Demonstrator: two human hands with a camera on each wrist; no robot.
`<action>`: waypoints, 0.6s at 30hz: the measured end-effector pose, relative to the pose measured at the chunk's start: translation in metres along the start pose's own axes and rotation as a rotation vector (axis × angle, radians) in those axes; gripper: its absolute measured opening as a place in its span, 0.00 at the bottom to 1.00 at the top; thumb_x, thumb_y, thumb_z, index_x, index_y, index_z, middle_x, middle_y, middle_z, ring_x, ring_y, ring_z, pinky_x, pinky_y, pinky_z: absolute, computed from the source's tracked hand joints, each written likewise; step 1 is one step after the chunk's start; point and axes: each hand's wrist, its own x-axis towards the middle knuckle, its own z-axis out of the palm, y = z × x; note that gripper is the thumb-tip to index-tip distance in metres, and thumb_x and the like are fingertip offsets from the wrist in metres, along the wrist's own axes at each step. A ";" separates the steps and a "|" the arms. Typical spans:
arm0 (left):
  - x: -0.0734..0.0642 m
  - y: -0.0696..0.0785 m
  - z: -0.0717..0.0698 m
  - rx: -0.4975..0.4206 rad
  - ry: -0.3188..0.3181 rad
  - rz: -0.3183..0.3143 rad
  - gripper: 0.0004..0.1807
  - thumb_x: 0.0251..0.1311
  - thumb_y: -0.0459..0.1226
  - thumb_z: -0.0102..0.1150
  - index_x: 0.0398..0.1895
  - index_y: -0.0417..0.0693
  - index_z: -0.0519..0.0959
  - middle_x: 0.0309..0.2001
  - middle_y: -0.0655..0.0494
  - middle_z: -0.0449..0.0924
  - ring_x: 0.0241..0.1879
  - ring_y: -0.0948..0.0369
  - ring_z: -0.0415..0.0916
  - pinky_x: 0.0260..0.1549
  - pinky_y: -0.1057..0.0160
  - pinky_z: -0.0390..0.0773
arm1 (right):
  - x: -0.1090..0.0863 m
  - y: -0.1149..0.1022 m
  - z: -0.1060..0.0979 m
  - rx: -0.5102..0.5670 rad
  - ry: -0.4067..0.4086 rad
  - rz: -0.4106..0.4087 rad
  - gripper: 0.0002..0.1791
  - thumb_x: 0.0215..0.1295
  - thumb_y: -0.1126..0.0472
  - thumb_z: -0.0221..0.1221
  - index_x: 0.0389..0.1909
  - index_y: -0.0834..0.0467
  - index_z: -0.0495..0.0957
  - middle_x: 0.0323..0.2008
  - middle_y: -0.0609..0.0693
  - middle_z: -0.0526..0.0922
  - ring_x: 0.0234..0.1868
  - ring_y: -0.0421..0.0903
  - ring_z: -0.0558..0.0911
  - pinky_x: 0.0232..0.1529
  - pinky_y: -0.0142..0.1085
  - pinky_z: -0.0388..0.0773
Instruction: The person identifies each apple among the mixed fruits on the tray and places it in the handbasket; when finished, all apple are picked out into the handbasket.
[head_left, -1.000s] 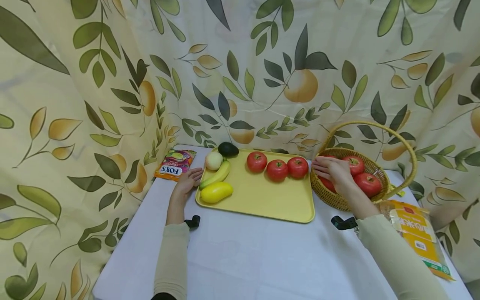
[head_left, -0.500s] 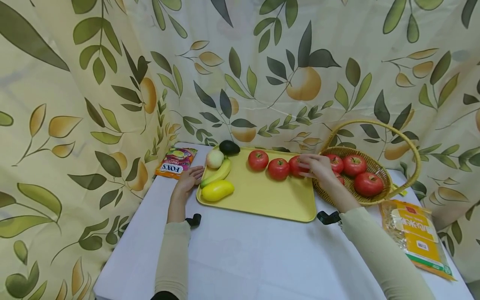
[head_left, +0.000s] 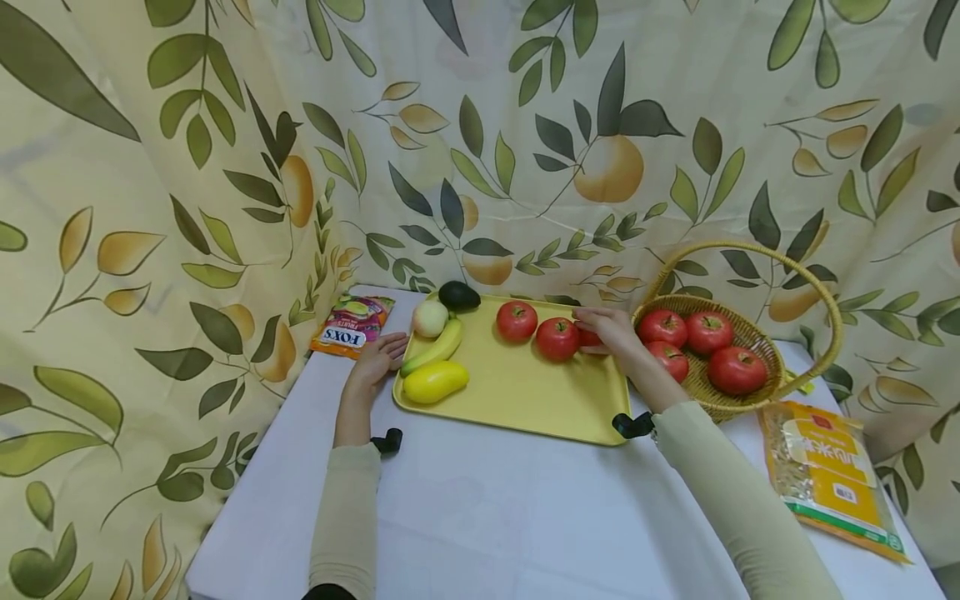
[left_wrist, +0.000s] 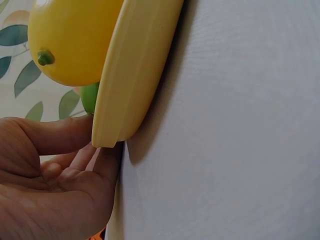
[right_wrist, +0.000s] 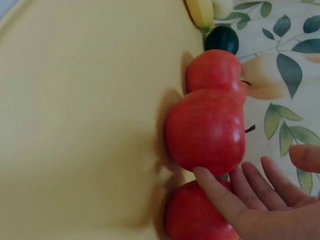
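Note:
A yellow tray [head_left: 525,404] lies on the white table. At its left edge my left hand [head_left: 375,364] holds the rim; in the left wrist view the thumb [left_wrist: 65,134] touches the edge and other fingers reach behind it. Three red apples line the tray's back right: one apple [head_left: 516,322], a middle apple [head_left: 557,339], and a third apple [right_wrist: 195,212] mostly covered in the head view. My right hand [head_left: 611,335] is over the third apple, its fingers extended and slightly bent. One fingertip [right_wrist: 202,173] meets the middle apple's lower side in the right wrist view.
On the tray's left are a yellow oval fruit [head_left: 435,382], a banana [head_left: 435,350], a pale round fruit [head_left: 430,318] and an avocado [head_left: 459,296]. A Fox's bag [head_left: 351,325] lies left. Right stand a high-handled wicker basket [head_left: 708,407] of several apples and an orange bag [head_left: 832,479].
My right hand has moved left from over the basket to the third apple on the tray, uncovering the basket's apples. The left hand stays at the tray's edge.

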 end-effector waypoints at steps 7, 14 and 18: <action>0.003 -0.001 0.000 0.006 -0.007 0.013 0.34 0.69 0.17 0.47 0.77 0.45 0.67 0.75 0.45 0.70 0.74 0.53 0.67 0.73 0.54 0.68 | 0.004 0.004 0.016 -0.195 0.117 -0.030 0.24 0.79 0.57 0.55 0.70 0.64 0.75 0.67 0.63 0.76 0.58 0.52 0.79 0.60 0.56 0.82; 0.004 -0.002 0.000 0.005 -0.009 0.021 0.34 0.69 0.17 0.46 0.77 0.43 0.66 0.75 0.44 0.69 0.75 0.52 0.66 0.73 0.54 0.68 | 0.000 0.009 0.029 -0.207 0.115 -0.099 0.20 0.74 0.64 0.60 0.63 0.67 0.79 0.61 0.66 0.82 0.49 0.50 0.84 0.55 0.59 0.84; 0.003 -0.003 -0.002 0.005 -0.008 0.017 0.35 0.69 0.16 0.47 0.77 0.44 0.67 0.75 0.44 0.70 0.75 0.52 0.67 0.73 0.54 0.68 | 0.001 0.015 0.033 -0.121 0.062 -0.058 0.23 0.74 0.66 0.60 0.67 0.65 0.76 0.66 0.64 0.78 0.58 0.52 0.80 0.57 0.60 0.83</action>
